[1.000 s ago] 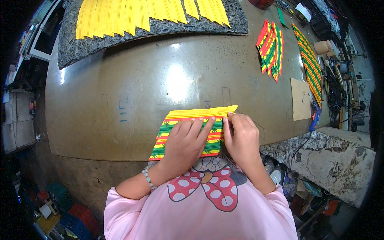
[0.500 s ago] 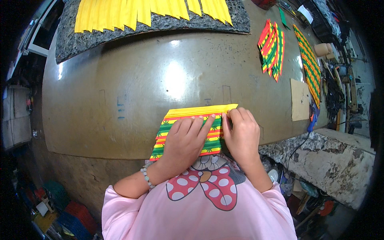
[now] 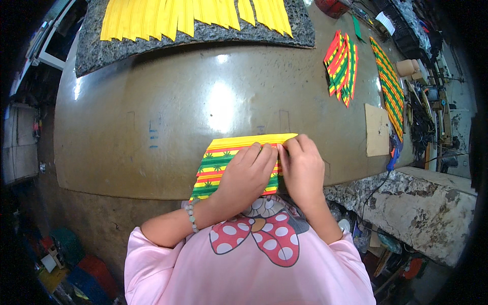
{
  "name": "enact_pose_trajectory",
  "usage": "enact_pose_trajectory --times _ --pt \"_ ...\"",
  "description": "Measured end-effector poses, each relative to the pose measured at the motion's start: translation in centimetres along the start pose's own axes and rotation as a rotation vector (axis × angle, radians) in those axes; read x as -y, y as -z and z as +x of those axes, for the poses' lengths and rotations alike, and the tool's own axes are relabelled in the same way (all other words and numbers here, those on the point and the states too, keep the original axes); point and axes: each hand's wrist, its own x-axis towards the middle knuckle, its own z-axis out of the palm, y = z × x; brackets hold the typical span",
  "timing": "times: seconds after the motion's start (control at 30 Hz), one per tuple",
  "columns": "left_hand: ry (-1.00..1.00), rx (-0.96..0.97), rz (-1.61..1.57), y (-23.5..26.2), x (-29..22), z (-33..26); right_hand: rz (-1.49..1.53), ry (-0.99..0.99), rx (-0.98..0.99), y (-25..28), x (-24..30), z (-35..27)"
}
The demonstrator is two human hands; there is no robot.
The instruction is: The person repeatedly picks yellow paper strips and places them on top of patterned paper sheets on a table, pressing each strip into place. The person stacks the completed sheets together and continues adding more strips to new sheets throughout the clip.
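A striped piece (image 3: 209, 175) in red, yellow and green with leaf prints lies at the table's near edge, looking like layered strips of cloth or paper. Along its far edge runs a plain yellow strip (image 3: 239, 140) with a slanted right end. My left hand (image 3: 243, 175) rests on the piece, its fingers stretched out and their tips just below the yellow strip. At the right edge my right hand (image 3: 305, 170) pinches the piece with thumb and fingers, near the yellow strip's end. The exact contact under the fingertips is hidden.
Several yellow strips (image 3: 147, 20) lie on a rough grey board (image 3: 91, 56) at the far left. Striped red-green strips (image 3: 341, 71), a long striped piece (image 3: 389, 81), a tan card (image 3: 376, 130) and a blue corded tool (image 3: 394, 155) lie along the table's (image 3: 168, 107) right side.
My left hand has slid right along the striped piece, its fingertips now closer to my right hand. The right hand keeps its pinch at the right edge. The whole view has shifted slightly.
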Motion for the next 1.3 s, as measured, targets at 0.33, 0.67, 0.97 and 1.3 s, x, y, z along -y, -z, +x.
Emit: enact_pose_trajectory --times 0.33,0.67,0.97,1.3 --pt "-0.014 0.043 -0.030 -0.1 0.5 -0.5 0.656 -0.318 0.081 0.5 -3.9 0.1" --pt "-0.003 0.041 -0.028 -0.1 0.5 -0.6 0.547 -0.304 0.070 0.0 -3.4 0.6" --pt "0.028 -0.020 -0.081 -0.8 0.4 -0.6 0.134 0.155 -0.146 0.0 -2.6 -1.4" --pt "0.273 -0.004 0.012 4.4 3.4 -5.6 -0.166 0.268 -0.063 -0.5 -3.1 1.9"
